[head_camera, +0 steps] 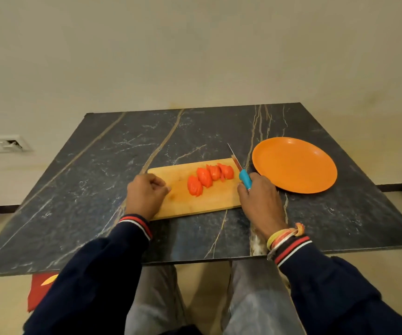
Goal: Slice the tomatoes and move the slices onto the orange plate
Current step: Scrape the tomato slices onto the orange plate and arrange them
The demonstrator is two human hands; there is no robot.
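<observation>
Tomato slices (pixel 209 178) in overlapping row on wooden cutting board (pixel 195 201), toward its far right part. My left hand (pixel 145 195) curled into loose fist, resting on board's left end, gripping nothing. My right hand (pixel 259 198) clamped on blue handle of knife (pixel 239 169) at board's right edge; blade points away from me, just beside last slice. Orange plate (pixel 294 164) bare on dark marble table (pixel 98 165), right of board, near knife hand

Orange plate (pixel 294 165), blue-handled knife (pixel 245 180)
</observation>
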